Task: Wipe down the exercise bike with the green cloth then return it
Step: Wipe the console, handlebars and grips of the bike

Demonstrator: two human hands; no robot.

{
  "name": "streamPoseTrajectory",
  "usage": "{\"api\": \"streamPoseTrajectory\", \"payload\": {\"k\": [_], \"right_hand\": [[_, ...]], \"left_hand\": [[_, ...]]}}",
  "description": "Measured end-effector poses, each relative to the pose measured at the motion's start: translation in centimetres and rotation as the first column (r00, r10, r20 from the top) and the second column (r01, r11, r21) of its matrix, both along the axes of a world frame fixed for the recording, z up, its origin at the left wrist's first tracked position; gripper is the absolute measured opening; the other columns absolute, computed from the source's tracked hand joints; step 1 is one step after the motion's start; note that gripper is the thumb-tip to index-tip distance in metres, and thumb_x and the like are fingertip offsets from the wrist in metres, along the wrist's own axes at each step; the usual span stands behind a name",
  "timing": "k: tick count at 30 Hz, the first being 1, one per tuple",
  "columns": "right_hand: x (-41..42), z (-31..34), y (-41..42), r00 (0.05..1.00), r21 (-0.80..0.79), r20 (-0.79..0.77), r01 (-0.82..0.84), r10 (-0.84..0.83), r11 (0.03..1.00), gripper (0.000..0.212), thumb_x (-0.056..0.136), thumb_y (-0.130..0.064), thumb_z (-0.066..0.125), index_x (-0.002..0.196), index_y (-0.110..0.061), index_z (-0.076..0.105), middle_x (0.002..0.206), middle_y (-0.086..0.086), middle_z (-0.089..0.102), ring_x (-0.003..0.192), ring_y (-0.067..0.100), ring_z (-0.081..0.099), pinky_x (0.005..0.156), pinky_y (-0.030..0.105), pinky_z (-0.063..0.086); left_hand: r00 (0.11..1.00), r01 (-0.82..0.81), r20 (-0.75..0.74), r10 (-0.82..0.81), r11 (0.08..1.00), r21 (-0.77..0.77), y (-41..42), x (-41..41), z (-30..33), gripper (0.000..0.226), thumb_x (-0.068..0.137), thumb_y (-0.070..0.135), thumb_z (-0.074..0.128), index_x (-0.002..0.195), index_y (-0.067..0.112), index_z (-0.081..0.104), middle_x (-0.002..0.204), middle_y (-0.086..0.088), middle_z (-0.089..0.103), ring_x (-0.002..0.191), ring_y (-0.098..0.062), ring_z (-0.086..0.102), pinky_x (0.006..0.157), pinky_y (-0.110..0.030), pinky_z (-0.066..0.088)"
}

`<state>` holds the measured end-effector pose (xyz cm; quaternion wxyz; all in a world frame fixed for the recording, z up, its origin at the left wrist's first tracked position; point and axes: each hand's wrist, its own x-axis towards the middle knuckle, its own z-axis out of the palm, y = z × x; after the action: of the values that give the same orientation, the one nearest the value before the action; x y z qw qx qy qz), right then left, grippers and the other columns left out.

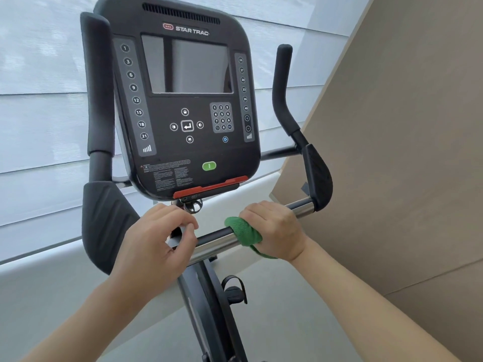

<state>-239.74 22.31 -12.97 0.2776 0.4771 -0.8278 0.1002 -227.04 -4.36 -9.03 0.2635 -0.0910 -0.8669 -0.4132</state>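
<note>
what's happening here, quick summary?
A person is wiping an exercise bike. The right hand grips the green cloth wrapped around the chrome handlebar, right of the center post. The left hand rests at the bar's center with fingers curled, just below the console. Whether it grips the bar is unclear.
</note>
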Motion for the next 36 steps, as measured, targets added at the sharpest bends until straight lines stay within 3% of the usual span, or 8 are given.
{"api": "streamPoseTrajectory", "payload": {"k": [4, 9, 14, 17, 21, 27, 33, 36], "right_hand": [[-1.5, 0.8, 4.4, 0.993, -0.005, 0.026, 0.118, -0.118, 0.993, 0.017, 0.092, -0.023, 0.066, 0.104, -0.011, 0.071, 0.099, 0.003, 0.070, 0.084, 0.025, 0.065, 0.078, 0.038, 0.055], [-2.1, 1.5, 7.9, 0.909, -0.068, 0.094, 0.413, -0.407, 0.908, 0.018, 0.081, -0.008, 0.067, 0.098, -0.011, 0.069, 0.095, 0.004, 0.066, 0.087, 0.027, 0.059, 0.078, 0.044, 0.054], [2.1, 0.3, 3.4, 0.763, -0.158, 0.235, 0.642, -0.603, 0.750, 0.059, 0.056, 0.016, 0.073, 0.109, -0.010, 0.068, 0.112, 0.005, 0.066, 0.111, 0.029, 0.056, 0.105, 0.040, 0.049], [5.2, -0.4, -0.7, 0.746, -0.222, 0.285, 0.663, -0.602, 0.715, 0.071, 0.051, 0.017, 0.078, 0.116, -0.010, 0.068, 0.120, 0.006, 0.065, 0.119, 0.028, 0.053, 0.109, 0.042, 0.045], [8.8, -0.3, -6.2, 0.775, -0.262, 0.352, 0.620, -0.524, 0.740, 0.067, 0.053, 0.016, 0.081, 0.112, -0.010, 0.067, 0.118, 0.006, 0.065, 0.118, 0.025, 0.050, 0.104, 0.043, 0.050], [12.1, 1.5, -9.0, 0.754, -0.189, 0.406, 0.623, -0.517, 0.759, 0.074, 0.057, 0.016, 0.084, 0.124, -0.010, 0.067, 0.129, 0.005, 0.064, 0.124, 0.027, 0.050, 0.112, 0.041, 0.046], [17.9, 1.7, -16.5, 0.785, -0.194, 0.439, 0.558, -0.437, 0.807, 0.062, 0.073, 0.006, 0.081, 0.130, -0.012, 0.065, 0.135, 0.004, 0.061, 0.130, 0.026, 0.048, 0.116, 0.038, 0.043], [19.3, 2.4, -17.9, 0.752, -0.214, 0.475, 0.602, -0.457, 0.769, 0.062, 0.075, 0.013, 0.074, 0.133, -0.009, 0.067, 0.137, 0.004, 0.061, 0.132, 0.025, 0.047, 0.119, 0.040, 0.042]], "left_hand": [[1.000, -0.003, 0.025, 0.002, 0.999, 0.039, -0.1, 0.1, 0.1, 0.017, 0.092, 0.029, 0.053, 0.084, 0.030, 0.068, 0.086, 0.020, 0.064, 0.086, -0.014, 0.063, 0.073, -0.021, 0.046], [0.999, -0.003, 0.045, 0.009, 0.991, -0.133, 0.9, 0.4, 0.4, 0.020, 0.093, 0.031, 0.051, 0.082, 0.029, 0.067, 0.079, 0.022, 0.062, 0.082, -0.006, 0.059, 0.069, -0.017, 0.046], [0.997, 0.064, 0.057, -0.052, 0.973, -0.223, 1.0, 0.5, 0.6, 0.021, 0.092, 0.031, 0.050, 0.081, 0.029, 0.067, 0.076, 0.019, 0.062, 0.077, -0.009, 0.058, 0.062, -0.032, 0.051], [0.994, 0.098, 0.063, -0.085, 0.965, -0.243, 0.7, 0.7, 0.6, 0.021, 0.092, 0.031, 0.050, 0.081, 0.028, 0.068, 0.076, 0.020, 0.061, 0.077, -0.008, 0.057, 0.062, -0.028, 0.050], [0.994, 0.110, 0.032, -0.106, 0.971, -0.210, 0.5, 0.9, 0.7, 0.020, 0.094, 0.027, 0.053, 0.082, 0.025, 0.069, 0.078, 0.019, 0.061, 0.078, -0.007, 0.055, 0.066, -0.021, 0.045], [0.981, 0.191, 0.044, -0.187, 0.975, -0.115, -2.2, 2.8, 0.3, 0.014, 0.095, 0.009, 0.061, 0.090, 0.019, 0.070, 0.088, 0.012, 0.065, 0.089, -0.014, 0.059, 0.077, -0.032, 0.050], [0.970, 0.224, -0.015, -0.244, 0.911, -0.346, -7.1, 6.6, -1.9, 0.028, 0.081, -0.006, 0.071, 0.103, 0.011, 0.077, 0.128, -0.002, 0.072, 0.120, -0.029, 0.065, 0.114, -0.056, 0.044], [0.960, 0.276, 0.045, -0.275, 0.910, -0.309, -10.0, 9.0, -2.5, 0.034, 0.082, -0.003, 0.073, 0.108, 0.019, 0.078, 0.135, 0.002, 0.070, 0.137, -0.025, 0.058, 0.120, -0.055, 0.039]]}}
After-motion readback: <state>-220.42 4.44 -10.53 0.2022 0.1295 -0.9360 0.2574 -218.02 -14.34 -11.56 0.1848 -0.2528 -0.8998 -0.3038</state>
